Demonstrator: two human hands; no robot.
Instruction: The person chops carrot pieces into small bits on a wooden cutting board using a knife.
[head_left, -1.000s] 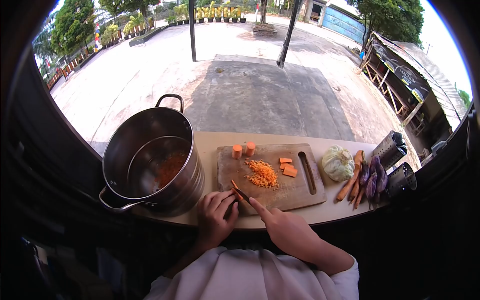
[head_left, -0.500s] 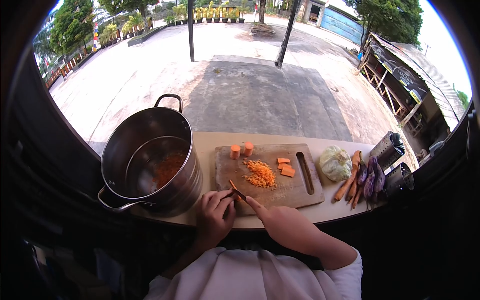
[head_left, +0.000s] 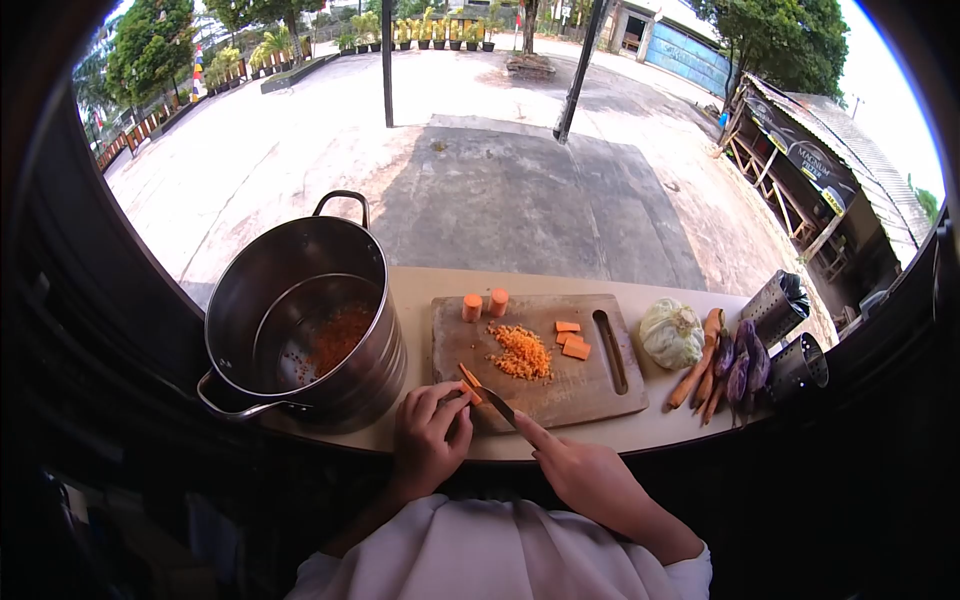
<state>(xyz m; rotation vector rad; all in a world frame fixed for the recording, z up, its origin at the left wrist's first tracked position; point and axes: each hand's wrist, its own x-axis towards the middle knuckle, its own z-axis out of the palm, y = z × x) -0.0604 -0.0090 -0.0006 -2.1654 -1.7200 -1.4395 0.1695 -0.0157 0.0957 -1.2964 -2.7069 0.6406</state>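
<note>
My left hand [head_left: 433,428] is closed at the near left edge of the wooden cutting board [head_left: 590,396], its fingertips gripping a piece of carrot [head_left: 469,391]. In my right hand [head_left: 580,468] is a knife [head_left: 497,403], index finger laid along its back. The blade lies against the carrot piece, where a thin strip stands beside it. Farther up the board is a heap of finely diced carrot [head_left: 522,352]. Several flat carrot slices [head_left: 573,345] lie right of the heap, and two upright carrot chunks [head_left: 485,304] stand at the far left.
A tall metal pot [head_left: 300,310] with orange bits in its bottom stands left of the board. To the right sit a cabbage [head_left: 671,333], whole carrots [head_left: 700,372], purple eggplants [head_left: 745,368] and two perforated metal holders [head_left: 776,308]. The counter's far edge [head_left: 410,269] faces a paved yard.
My right hand has shifted slightly right and down, showing more of the blade. The left hand still holds the carrot piece in about the same place.
</note>
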